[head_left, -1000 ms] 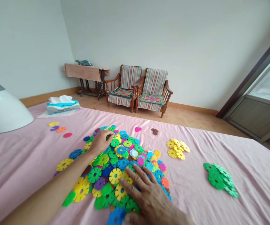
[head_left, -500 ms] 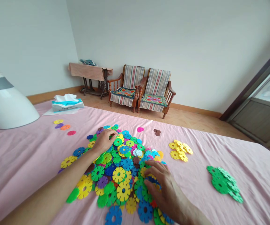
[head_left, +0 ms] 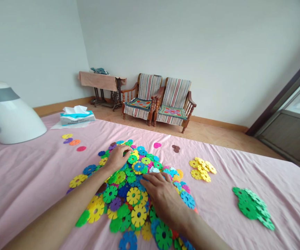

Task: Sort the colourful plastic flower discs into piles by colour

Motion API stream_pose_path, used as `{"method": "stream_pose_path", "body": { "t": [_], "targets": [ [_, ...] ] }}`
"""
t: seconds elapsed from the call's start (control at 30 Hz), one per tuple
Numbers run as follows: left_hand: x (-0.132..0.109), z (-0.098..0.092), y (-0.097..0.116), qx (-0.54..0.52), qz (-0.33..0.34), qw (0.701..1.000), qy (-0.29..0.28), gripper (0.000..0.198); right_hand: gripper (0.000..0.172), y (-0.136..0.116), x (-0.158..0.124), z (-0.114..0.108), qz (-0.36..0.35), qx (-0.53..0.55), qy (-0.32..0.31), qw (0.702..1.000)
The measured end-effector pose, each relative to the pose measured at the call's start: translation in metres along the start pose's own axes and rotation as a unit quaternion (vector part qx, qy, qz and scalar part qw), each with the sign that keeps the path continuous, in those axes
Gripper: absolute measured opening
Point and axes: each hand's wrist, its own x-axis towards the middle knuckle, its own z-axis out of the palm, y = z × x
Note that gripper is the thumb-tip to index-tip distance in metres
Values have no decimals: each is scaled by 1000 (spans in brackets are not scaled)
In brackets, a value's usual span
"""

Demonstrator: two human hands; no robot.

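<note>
A loose heap of notched plastic flower discs (head_left: 133, 195) in mixed colours spreads over a pink cloth (head_left: 243, 163). My left hand (head_left: 118, 158) rests at the far left part of the heap, its fingers curled inward. Whatever the fingertips hold, if anything, is hidden. My right hand (head_left: 161, 194) lies palm down over the middle of the heap, fingers stretched forward and a little apart, touching blue discs. To the right lie a group of yellow discs (head_left: 202, 169) and a pile of green discs (head_left: 251, 206).
Small brown discs (head_left: 176, 148) and a pink disc (head_left: 157, 145) lie behind the heap. At left are a few loose discs (head_left: 75, 142), a tissue box (head_left: 77, 118) and a white kettle (head_left: 17, 118). Two wooden armchairs (head_left: 174, 100) stand beyond the table edge.
My right hand has moved left from the heap's right side to its middle, uncovering blue and pink discs there. My left hand stays at almost the same spot. The view has shifted slightly.
</note>
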Motion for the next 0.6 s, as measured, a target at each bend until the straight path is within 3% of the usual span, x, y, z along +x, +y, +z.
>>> {"method": "stream_pose_path", "body": {
  "t": [0.2,0.4,0.6],
  "targets": [
    [0,1,-1,-3,1,1000,2,20,39,18,-4,-3,83,-24,0,996],
    [-1,1,-2,-3,2,1000,2,19,29,10,-7,-10,137,15,33,990],
    [-1,2,-1,-4,8,1000,3,21,34,-3,-6,3,25,57,47,997]
  ]
}}
